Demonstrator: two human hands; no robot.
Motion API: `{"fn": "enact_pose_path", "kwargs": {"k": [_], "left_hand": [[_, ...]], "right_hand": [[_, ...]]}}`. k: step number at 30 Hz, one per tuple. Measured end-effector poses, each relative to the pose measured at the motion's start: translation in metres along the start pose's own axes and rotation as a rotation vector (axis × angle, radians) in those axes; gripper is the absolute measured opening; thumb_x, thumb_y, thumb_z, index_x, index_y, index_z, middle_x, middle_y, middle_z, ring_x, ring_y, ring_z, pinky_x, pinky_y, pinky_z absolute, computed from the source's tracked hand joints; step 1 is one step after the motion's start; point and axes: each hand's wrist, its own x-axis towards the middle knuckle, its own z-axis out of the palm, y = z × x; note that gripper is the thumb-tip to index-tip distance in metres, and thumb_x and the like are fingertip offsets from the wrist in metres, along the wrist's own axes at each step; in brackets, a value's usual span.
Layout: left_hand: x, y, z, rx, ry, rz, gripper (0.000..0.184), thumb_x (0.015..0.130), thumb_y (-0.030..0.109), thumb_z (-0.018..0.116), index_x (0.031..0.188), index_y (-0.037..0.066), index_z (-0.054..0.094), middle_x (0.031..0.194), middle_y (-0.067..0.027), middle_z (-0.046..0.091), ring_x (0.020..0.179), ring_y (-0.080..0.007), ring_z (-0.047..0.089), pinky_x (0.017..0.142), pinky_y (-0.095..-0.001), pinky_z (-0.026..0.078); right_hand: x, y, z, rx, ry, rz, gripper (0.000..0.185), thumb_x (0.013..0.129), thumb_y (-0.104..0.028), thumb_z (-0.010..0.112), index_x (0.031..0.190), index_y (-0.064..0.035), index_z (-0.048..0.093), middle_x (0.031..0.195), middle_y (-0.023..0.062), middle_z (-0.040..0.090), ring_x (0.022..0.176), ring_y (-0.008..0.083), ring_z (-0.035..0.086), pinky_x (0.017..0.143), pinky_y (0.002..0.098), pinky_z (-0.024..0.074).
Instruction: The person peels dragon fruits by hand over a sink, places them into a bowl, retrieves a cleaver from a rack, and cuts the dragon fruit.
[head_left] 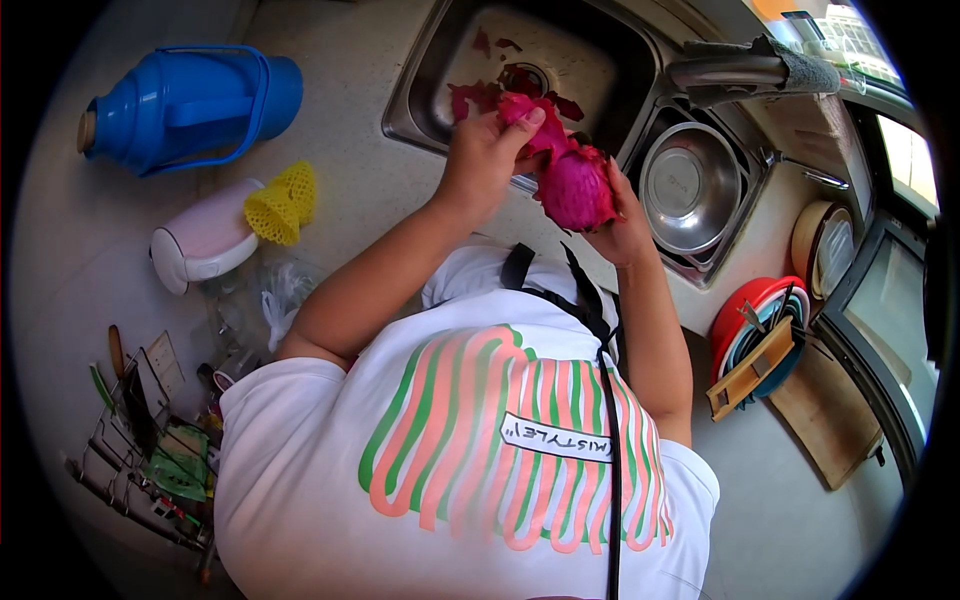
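Observation:
A partly peeled dragon fruit [577, 190], deep magenta, is held over the front edge of the left sink basin [425, 90]. My right hand [622, 222] cups it from the right and below, fingers closed round its side. At its upper left, my left hand [485, 160] pinches a loose flap of peel [522, 112] between thumb and fingers. The flap seems to be still joined to the fruit. Dark red peel scraps [475, 98] lie in the basin around the drain [525, 80].
A metal bowl [690, 188] sits in the right basin. To the left are a blue thermos flask [190, 108], a pink-and-white kettle [205, 235] and yellow foam netting [280, 205]. Stacked colored basins [735, 310] and a wooden grater [752, 370] stand at right, beside a cutting board [825, 415].

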Motion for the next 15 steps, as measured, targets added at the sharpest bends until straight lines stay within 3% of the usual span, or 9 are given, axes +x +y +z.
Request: {"fn": "enact_pose_path", "kwargs": {"k": [4, 7, 10, 14, 15], "left_hand": [[0.001, 0.0, 0.003, -0.231, 0.009, -0.078, 0.026, 0.1, 0.022, 0.058, 0.113, 0.002, 0.067, 0.109, -0.0136, 0.071, 0.102, -0.0229, 0.069, 0.087, -0.0327, 0.059], [0.01, -0.008, -0.003, -0.566, 0.019, -0.245, 0.023, 0.101, 0.02, 0.054, 0.113, 0.003, 0.064, 0.107, -0.015, 0.07, 0.108, -0.0263, 0.067, 0.093, -0.0361, 0.057], [0.032, -0.017, -0.015, -0.774, 0.112, -0.19, 0.025, 0.104, 0.016, 0.047, 0.11, 0.0, 0.064, 0.107, -0.0169, 0.07, 0.117, -0.0305, 0.063, 0.104, -0.0424, 0.052], [0.051, -0.023, -0.044, -0.03, 0.068, -0.188, 0.027, 0.103, 0.021, 0.049, 0.118, 0.002, 0.06, 0.116, -0.0167, 0.067, 0.116, -0.0306, 0.062, 0.102, -0.041, 0.048], [0.053, -0.021, -0.046, 0.16, 0.075, -0.242, 0.037, 0.102, 0.025, 0.053, 0.13, 0.002, 0.055, 0.123, -0.0159, 0.065, 0.117, -0.0269, 0.061, 0.102, -0.0373, 0.045]], "right_hand": [[-0.001, 0.0, 0.01, 0.14, -0.049, 0.009, 0.061, 0.101, -0.053, 0.041, 0.145, -0.0097, 0.042, 0.138, 0.0156, 0.055, 0.122, 0.0346, 0.057, 0.106, 0.0473, 0.0443], [-0.001, 0.005, 0.014, 0.429, -0.06, 0.004, 0.062, 0.099, -0.055, 0.043, 0.142, -0.01, 0.045, 0.138, 0.0179, 0.055, 0.123, 0.0354, 0.056, 0.105, 0.0472, 0.0442], [0.01, 0.013, 0.007, 0.563, -0.364, -0.086, 0.065, 0.098, -0.057, 0.043, 0.139, -0.0073, 0.048, 0.134, 0.0208, 0.056, 0.12, 0.0386, 0.058, 0.103, 0.0457, 0.0459], [-0.006, 0.0, 0.008, 0.132, -0.036, -0.099, 0.061, 0.097, -0.052, 0.047, 0.135, -0.0052, 0.049, 0.133, 0.0209, 0.057, 0.122, 0.0354, 0.057, 0.106, 0.0463, 0.0445], [-0.009, -0.001, 0.004, 0.067, -0.006, -0.098, 0.06, 0.098, -0.05, 0.047, 0.136, -0.0044, 0.049, 0.132, 0.0184, 0.058, 0.121, 0.0328, 0.058, 0.106, 0.0462, 0.0446]]}}
